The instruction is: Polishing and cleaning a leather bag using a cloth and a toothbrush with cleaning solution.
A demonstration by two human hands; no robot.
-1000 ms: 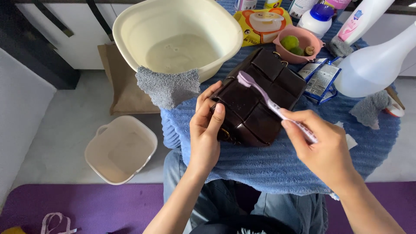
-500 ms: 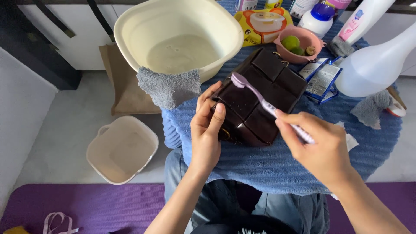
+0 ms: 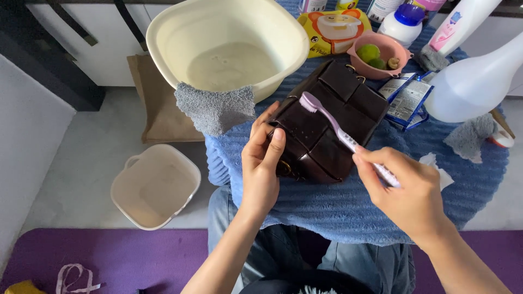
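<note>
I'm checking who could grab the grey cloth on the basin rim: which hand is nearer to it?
Left. The left hand grips the dark bag's near edge, just right of and below the grey cloth. The right hand holds a toothbrush, farther right, beyond the bag.

One dark brown bag (image 3: 327, 130), one toothbrush (image 3: 338, 133), two cream basins (image 3: 229, 49), three grey cloths (image 3: 215, 109), two sachets (image 3: 406, 98).

Dark brown quilted bag (image 3: 327, 128) lies flat on the blue towel (image 3: 338, 212), near its back edge; lilac toothbrush (image 3: 340, 136) slants across it, bristles down
</note>
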